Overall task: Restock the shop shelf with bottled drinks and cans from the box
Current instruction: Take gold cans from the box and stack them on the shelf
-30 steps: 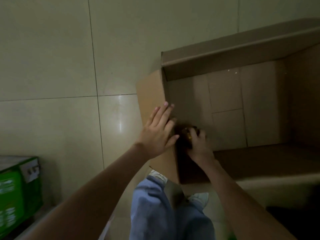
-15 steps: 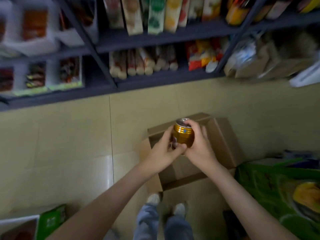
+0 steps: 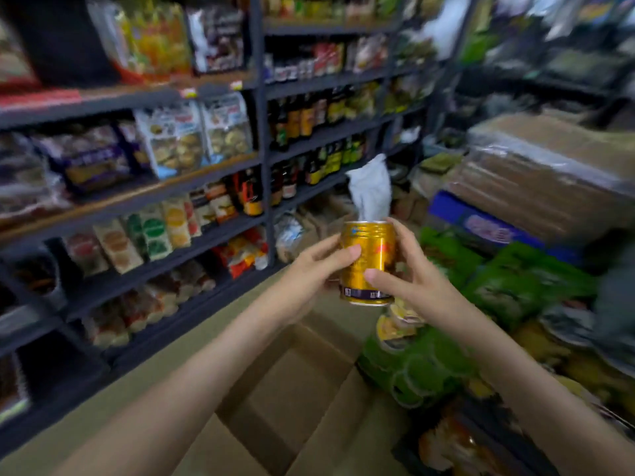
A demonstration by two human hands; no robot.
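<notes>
I hold a gold can (image 3: 367,249) upright at chest height, in front of the dark shop shelving (image 3: 261,156). My left hand (image 3: 309,269) grips its left side, thumb across the front. My right hand (image 3: 409,273) grips its right side, thumb on the lower front. The open cardboard box (image 3: 292,389) lies on the floor below my forearms; its inside is mostly hidden by my arms. Rows of dark bottles (image 3: 309,118) stand on the shelves behind the can.
Snack bags (image 3: 192,135) and packets fill the left shelves. Green packs (image 3: 501,286) and yellow cups (image 3: 395,328) pile on the floor at the right. Wrapped cardboard cartons (image 3: 549,166) are stacked at the far right. A white bag (image 3: 371,190) sticks up behind the can.
My right hand took the can out of the box, my left hand joined it, and both lifted it. My view rose from the box to the shelves.
</notes>
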